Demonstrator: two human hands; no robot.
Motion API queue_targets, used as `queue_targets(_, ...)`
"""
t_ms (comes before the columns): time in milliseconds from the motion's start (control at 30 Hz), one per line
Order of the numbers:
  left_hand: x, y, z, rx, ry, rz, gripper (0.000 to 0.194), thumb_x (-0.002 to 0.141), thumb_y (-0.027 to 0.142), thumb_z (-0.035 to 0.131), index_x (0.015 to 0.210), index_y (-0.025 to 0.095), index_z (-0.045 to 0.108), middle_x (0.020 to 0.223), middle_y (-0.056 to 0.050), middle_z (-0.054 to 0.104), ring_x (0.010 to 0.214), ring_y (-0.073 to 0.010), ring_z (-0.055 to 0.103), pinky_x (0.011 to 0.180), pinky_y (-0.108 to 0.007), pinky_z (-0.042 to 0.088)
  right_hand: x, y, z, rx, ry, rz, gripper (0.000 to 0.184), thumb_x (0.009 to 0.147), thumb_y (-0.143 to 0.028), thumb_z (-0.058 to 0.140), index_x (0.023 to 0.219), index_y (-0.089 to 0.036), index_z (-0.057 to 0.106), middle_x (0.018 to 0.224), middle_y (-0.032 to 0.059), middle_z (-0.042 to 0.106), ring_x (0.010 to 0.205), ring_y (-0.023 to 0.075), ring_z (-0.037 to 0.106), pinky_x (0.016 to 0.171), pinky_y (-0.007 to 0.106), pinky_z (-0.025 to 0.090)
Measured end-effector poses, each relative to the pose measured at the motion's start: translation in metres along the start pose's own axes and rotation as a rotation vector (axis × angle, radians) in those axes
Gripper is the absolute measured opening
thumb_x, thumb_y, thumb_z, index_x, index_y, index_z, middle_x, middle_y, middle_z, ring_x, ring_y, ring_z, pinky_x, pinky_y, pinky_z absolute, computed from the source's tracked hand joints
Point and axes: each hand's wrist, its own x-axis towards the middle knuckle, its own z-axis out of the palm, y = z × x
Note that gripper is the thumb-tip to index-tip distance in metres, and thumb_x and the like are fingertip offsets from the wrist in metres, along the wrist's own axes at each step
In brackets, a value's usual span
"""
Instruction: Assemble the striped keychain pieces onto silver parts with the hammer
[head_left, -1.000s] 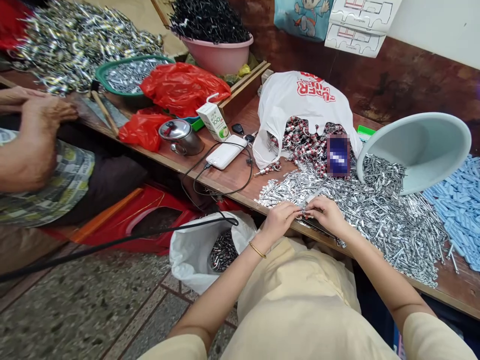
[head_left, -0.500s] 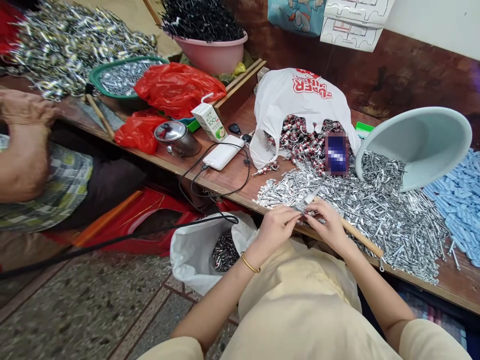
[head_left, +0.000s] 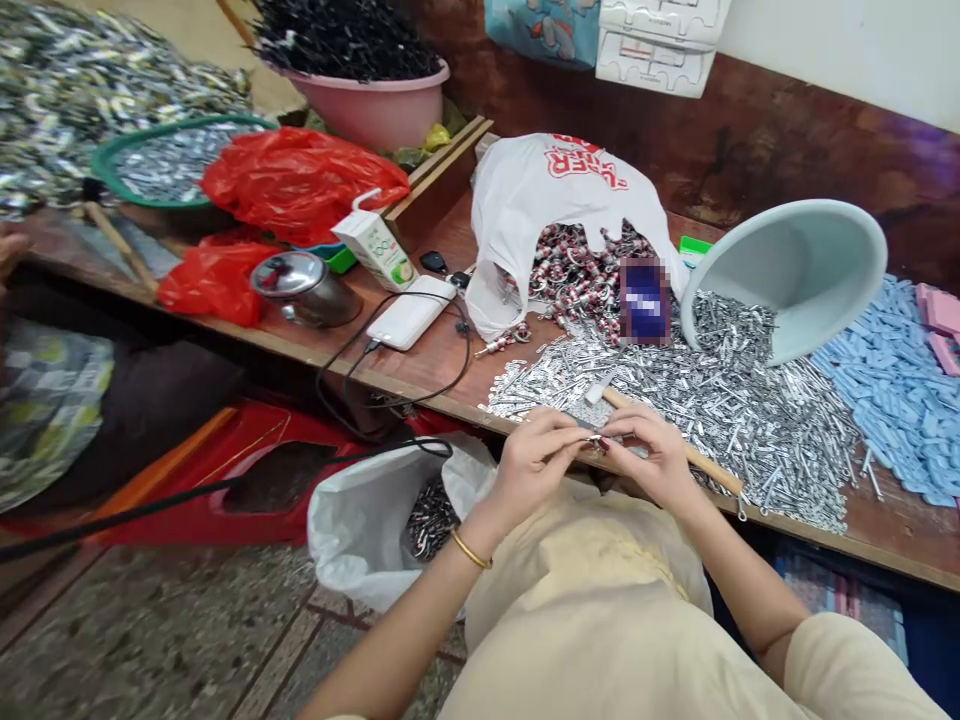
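Note:
At the table's front edge, my left hand (head_left: 534,460) and my right hand (head_left: 651,458) meet, thumbs and fingertips pinched together. Between them is a small shiny metal piece (head_left: 594,441), too small and covered to make out exactly. Under my right wrist lies a hammer with a wooden handle (head_left: 716,470), its pale metal head (head_left: 598,390) just beyond my fingers. A large heap of small silver metal parts (head_left: 720,420) spreads around it, many with a ring at one end. A grey flat surface shows partly beneath my fingertips.
A tilted grey-green basin (head_left: 832,270) spills metal parts. Behind stands a white plastic bag (head_left: 600,185) of red-and-silver pieces. Leftward are a power bank (head_left: 412,312) with cables, a steel cup (head_left: 304,290) and a drink carton (head_left: 375,245). Below hangs an open white sack (head_left: 345,520). Another person sits at left.
The view has shifted rightward, bringing pink pieces into sight at the right. My hands stay together at the table edge, fingertips slightly rearranged around the small piece. The other person's arm has moved mostly out of view.

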Motion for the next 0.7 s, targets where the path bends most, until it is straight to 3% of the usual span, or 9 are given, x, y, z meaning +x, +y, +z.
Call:
queue_targets(133,-0.007,0.004,0.032,-0.251,0.203,-0.280,0.014,0.095,0.030,0.065,0.092,0.020,0.075,0.093,-0.006,0.072,0.089,-0.0186,0.067,0.079,-0.031,0.056,-0.012,0.020,0.022,0.241,0.198,0.203,0.027,0.087,-0.052,0.070,0.095,-0.027,0.074,0.102,0.0082,0.067,0.096,0.0237,0.066,0.071,0.038,0.064)
queue_targets(233,-0.011,-0.002,0.044,-0.305,0.187,-0.354,0.017,0.094,0.033,0.066,0.089,0.018,0.073,0.085,-0.005,0.069,0.081,-0.0163,0.065,0.073,-0.026,0.055,-0.013,0.040,0.012,0.280,0.084,0.275,0.038,0.086,-0.058,0.070,0.105,-0.025,0.074,0.102,0.0075,0.068,0.096,0.0239,0.067,0.078,0.040,0.063)
queue_targets(300,-0.012,-0.010,0.043,-0.308,0.141,-0.389,0.018,0.093,0.034,0.067,0.088,0.017,0.072,0.082,-0.004,0.068,0.077,-0.0151,0.065,0.069,-0.024,0.054,-0.006,0.050,-0.017,0.128,-0.016,0.273,0.037,0.089,-0.056,0.067,0.109,-0.025,0.072,0.101,0.0072,0.070,0.096,0.0240,0.068,0.083,0.042,0.061)
queue_targets(333,-0.013,-0.015,0.041,-0.313,0.124,-0.415,0.020,0.092,0.036,0.068,0.088,0.017,0.072,0.082,-0.004,0.069,0.076,-0.0148,0.065,0.067,-0.024,0.054,0.000,0.055,-0.036,0.005,-0.003,0.262,0.035,0.091,-0.053,0.064,0.108,-0.024,0.072,0.102,0.0077,0.070,0.095,0.0240,0.068,0.084,0.043,0.060)
queue_targets(433,-0.015,-0.028,0.032,-0.341,0.128,-0.507,0.024,0.089,0.040,0.071,0.087,0.016,0.071,0.079,-0.004,0.070,0.071,-0.0143,0.065,0.063,-0.023,0.055,0.024,0.072,-0.100,-0.498,0.249,0.271,0.026,0.096,-0.037,0.055,0.102,-0.020,0.073,0.103,0.0114,0.072,0.092,0.0251,0.067,0.088,0.045,0.055)
queue_targets(500,-0.016,-0.034,0.028,-0.357,0.138,-0.552,0.027,0.087,0.042,0.073,0.086,0.016,0.070,0.078,-0.003,0.070,0.069,-0.0139,0.065,0.062,-0.022,0.055,0.039,0.084,-0.129,-0.780,0.244,0.336,0.023,0.095,-0.029,0.055,0.093,-0.019,0.075,0.101,0.0125,0.073,0.092,0.0259,0.066,0.088,0.043,0.052)
queue_targets(567,-0.017,-0.036,0.028,-0.364,0.125,-0.577,0.028,0.086,0.042,0.073,0.085,0.015,0.070,0.077,-0.003,0.070,0.068,-0.0134,0.065,0.062,-0.022,0.055,0.049,0.095,-0.142,-0.956,0.138,0.365,0.021,0.093,-0.029,0.059,0.085,-0.019,0.076,0.097,0.0120,0.075,0.093,0.0261,0.065,0.083,0.039,0.050)
queue_targets(700,-0.017,-0.038,0.030,-0.379,0.102,-0.590,0.029,0.086,0.044,0.073,0.082,0.015,0.071,0.075,-0.003,0.071,0.065,-0.0131,0.064,0.062,-0.023,0.054,0.058,0.110,-0.138,-1.120,0.011,0.398,0.021,0.088,-0.037,0.068,0.079,-0.020,0.076,0.089,0.0114,0.075,0.092,0.0266,0.064,0.073,0.033,0.044)
